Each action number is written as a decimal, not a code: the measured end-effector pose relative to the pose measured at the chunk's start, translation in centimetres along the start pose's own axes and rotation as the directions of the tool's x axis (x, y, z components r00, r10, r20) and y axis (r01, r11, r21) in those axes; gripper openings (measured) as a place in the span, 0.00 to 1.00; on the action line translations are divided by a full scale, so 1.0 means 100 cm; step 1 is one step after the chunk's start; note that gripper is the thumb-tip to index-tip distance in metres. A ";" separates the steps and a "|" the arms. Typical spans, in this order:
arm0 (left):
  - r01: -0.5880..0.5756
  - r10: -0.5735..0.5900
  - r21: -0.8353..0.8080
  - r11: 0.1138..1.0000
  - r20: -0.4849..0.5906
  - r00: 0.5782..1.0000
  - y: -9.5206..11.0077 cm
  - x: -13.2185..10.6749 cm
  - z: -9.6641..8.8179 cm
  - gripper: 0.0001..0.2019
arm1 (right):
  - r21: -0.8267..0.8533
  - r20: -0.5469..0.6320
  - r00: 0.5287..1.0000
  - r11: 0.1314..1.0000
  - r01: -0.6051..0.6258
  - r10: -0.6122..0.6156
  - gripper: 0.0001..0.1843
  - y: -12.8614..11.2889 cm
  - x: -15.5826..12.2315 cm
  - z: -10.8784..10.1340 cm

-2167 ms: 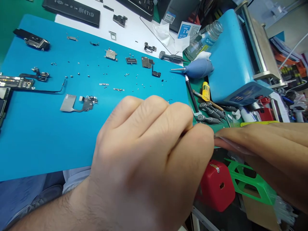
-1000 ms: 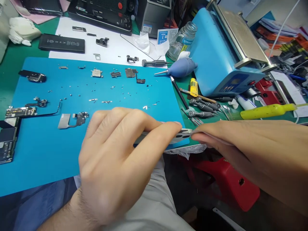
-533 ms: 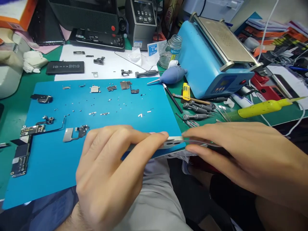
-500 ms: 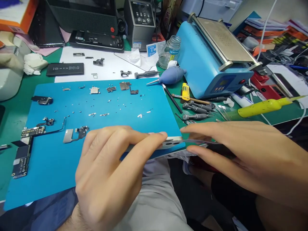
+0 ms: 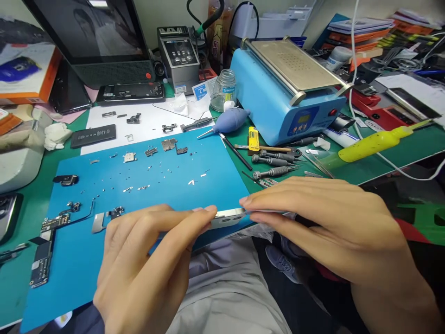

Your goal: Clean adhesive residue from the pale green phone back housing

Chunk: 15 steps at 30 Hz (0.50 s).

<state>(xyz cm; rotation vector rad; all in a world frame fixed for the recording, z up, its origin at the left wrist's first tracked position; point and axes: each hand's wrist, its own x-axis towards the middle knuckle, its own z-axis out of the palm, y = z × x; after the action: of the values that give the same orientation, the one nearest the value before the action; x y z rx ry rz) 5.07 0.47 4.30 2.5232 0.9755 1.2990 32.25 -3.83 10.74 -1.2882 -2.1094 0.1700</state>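
My left hand (image 5: 149, 264) and my right hand (image 5: 323, 227) grip a thin silver phone housing (image 5: 227, 217) edge-on, just off the near right corner of the blue work mat (image 5: 139, 195). The left fingers pinch its left part, and the right fingertips pinch its right end together with a thin clear film. Most of the housing is hidden behind my fingers. On the mat lie several tiny screws, metal shields (image 5: 168, 144), a flex cable part (image 5: 104, 219) and a logic board (image 5: 43, 246).
A blue heating machine (image 5: 288, 93) stands at the back right, with a glass bottle (image 5: 222, 90) and a blue air blower (image 5: 231, 119) beside it. Several screwdrivers (image 5: 274, 162) and a yellow tool (image 5: 378, 143) lie on the green mat. A battery (image 5: 93, 135) and a monitor (image 5: 86, 37) sit behind.
The view has tilted up, showing more of the bench back. Both hands stayed on the housing, which shifted slightly left and lower in view. The left fist opened into a pinch.
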 end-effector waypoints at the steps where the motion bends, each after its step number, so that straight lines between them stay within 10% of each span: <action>1: -0.012 0.012 -0.004 1.000 -0.002 1.000 -0.002 0.000 0.000 0.30 | 0.012 -0.011 1.000 1.000 -0.008 0.008 0.06 0.000 -0.001 0.002; 15: -0.021 0.022 0.009 1.000 -0.067 0.998 0.004 0.003 0.007 0.27 | -0.146 0.006 1.000 0.989 0.001 0.000 0.08 -0.008 -0.010 0.005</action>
<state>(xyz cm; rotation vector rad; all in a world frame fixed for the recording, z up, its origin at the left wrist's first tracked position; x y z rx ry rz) 5.88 0.48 4.24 2.5184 0.9714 1.3964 31.68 -4.94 10.25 -1.3725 -2.1613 0.0190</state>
